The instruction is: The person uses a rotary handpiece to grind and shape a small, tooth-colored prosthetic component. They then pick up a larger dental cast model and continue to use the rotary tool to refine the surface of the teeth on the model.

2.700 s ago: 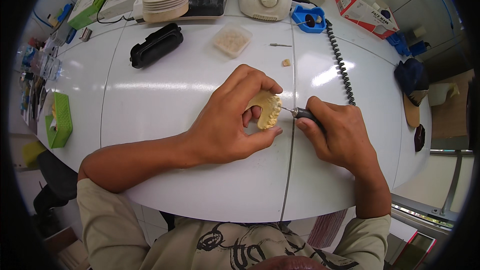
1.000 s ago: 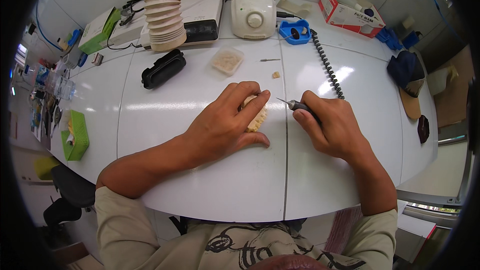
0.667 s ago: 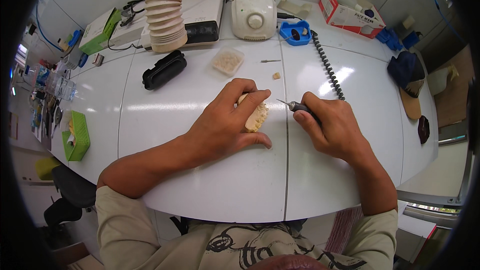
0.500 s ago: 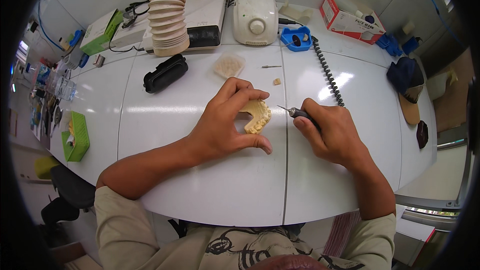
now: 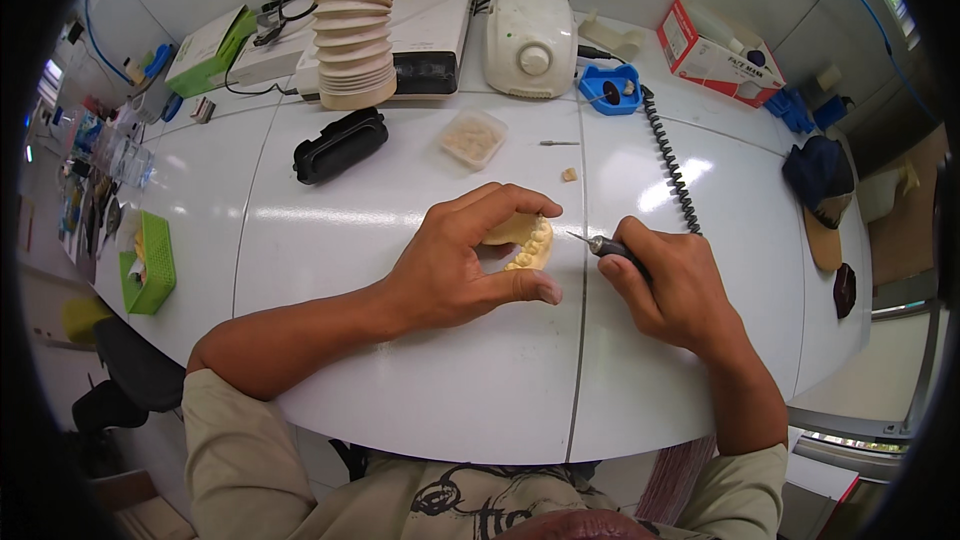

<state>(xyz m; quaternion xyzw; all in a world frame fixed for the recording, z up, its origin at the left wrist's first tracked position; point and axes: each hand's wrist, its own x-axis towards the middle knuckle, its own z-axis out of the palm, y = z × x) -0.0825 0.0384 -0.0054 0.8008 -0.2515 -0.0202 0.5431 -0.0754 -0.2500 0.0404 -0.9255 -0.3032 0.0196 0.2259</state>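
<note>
My left hand (image 5: pixel 455 255) is closed round a yellowish dental cast (image 5: pixel 536 244), a curved arch with a row of teeth turned to the right. Its thumb lies along the near end, its fingers over the far end, and the palm hides part of the arch. In my right hand (image 5: pixel 672 280) is a dark dental handpiece (image 5: pixel 612 248), held like a pen. The thin bur at its tip points left at the cast, with a small gap between them. A small tan block (image 5: pixel 569 175) and a loose bur (image 5: pixel 559 144) lie on the table beyond my hands.
Farther back stand a clear tub of tan pieces (image 5: pixel 473 138), a black case (image 5: pixel 340 145), a ribbed hose (image 5: pixel 355 30) and a white control unit (image 5: pixel 530 45). A coiled cord (image 5: pixel 670 160) runs past a blue tray (image 5: pixel 610 90). A green basket (image 5: pixel 150 265) sits left, a cap (image 5: pixel 820 185) right.
The cast has been tilted in my left hand, so its teeth now face more to the right. Both hands sit slightly lower and farther right in the picture; the whole view has shifted a little too.
</note>
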